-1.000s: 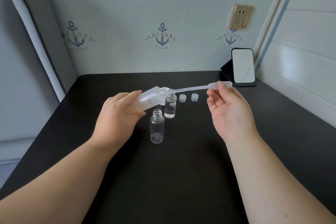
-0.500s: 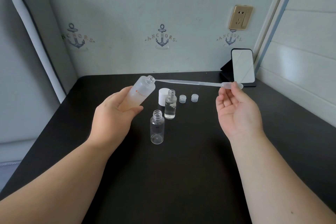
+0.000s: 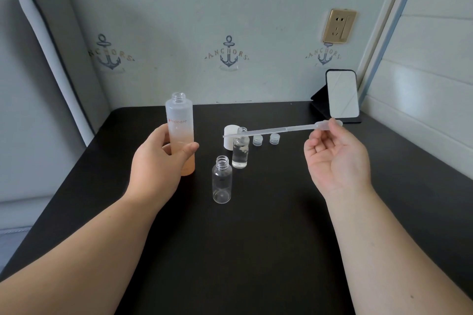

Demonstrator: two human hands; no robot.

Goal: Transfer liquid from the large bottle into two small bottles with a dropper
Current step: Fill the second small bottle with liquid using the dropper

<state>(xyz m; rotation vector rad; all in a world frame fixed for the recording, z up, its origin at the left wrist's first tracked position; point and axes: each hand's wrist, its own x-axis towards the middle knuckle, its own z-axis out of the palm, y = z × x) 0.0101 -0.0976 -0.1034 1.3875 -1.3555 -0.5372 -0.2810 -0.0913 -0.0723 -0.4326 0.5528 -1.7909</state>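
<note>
On a black table (image 3: pixel 256 250) against a wall w/ anchor prints, we see the task approx. halfway. The far small bottle (image 3: pixel 240 151) already has clear liquid almost to its shoulder; the near small bottle (image 3: pixel 222 180) is empty, and both are uncapped, w/ two small caps (image 3: pixel 266 139) lying behind. Our left hand (image 3: pixel 161 161) grasps the large bottle (image 3: pixel 180 133), upright and open, its base at the table. Our right hand (image 3: pixel 335 158) pinches the dropper (image 3: pixel 281 130) at its bulb, the stem nearly level, tip near the far bottle's mouth. Left to do, we judge: fill the near bottle.
</note>
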